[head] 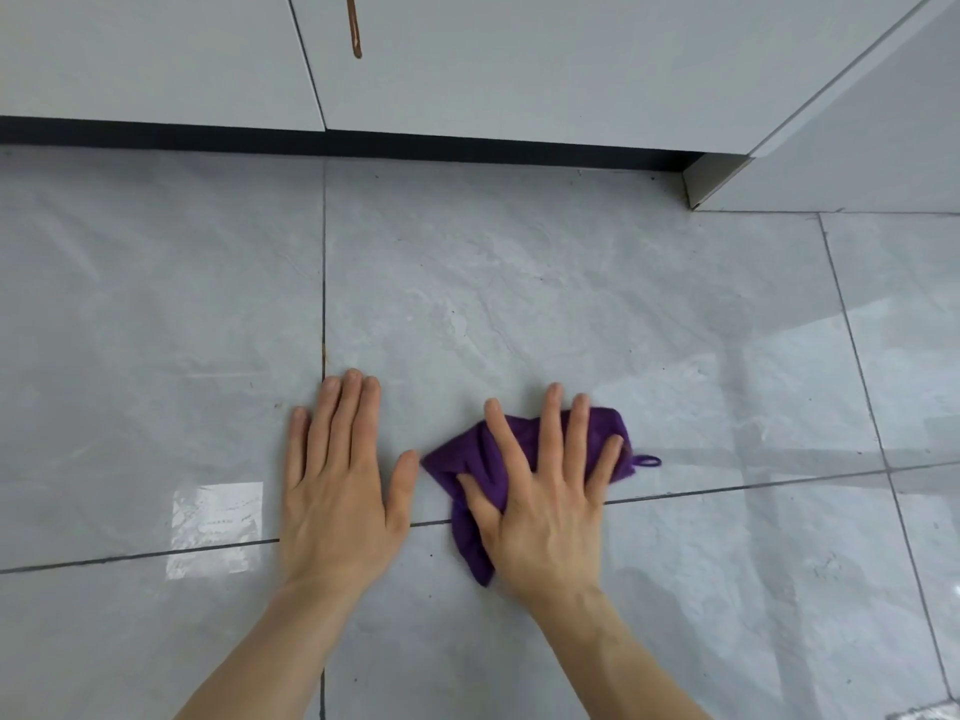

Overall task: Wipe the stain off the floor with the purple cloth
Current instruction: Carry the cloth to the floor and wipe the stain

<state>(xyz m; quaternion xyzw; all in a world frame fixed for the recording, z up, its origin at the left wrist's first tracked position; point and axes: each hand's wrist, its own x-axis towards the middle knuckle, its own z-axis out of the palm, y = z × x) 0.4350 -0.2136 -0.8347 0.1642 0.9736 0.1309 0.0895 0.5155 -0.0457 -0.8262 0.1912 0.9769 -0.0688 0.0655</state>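
Observation:
The purple cloth (pixel 470 478) lies crumpled on the grey tiled floor (pixel 519 304), with a small loop sticking out on its right side. My right hand (pixel 545 491) presses flat on top of the cloth, fingers spread, the thumb tucked into its folds. My left hand (pixel 340 475) rests flat on the bare tile just left of the cloth, fingers together, holding nothing. A faint brownish mark shows in the grout line (pixel 323 350) just above my left fingertips. Any stain under the cloth is hidden.
Grey cabinet fronts (pixel 467 70) run along the back above a dark toe-kick (pixel 363 142). A brown drip streak (pixel 354 28) runs down one cabinet door. A cabinet corner (pixel 727 179) juts out at the right. Glossy tiles spread on all sides.

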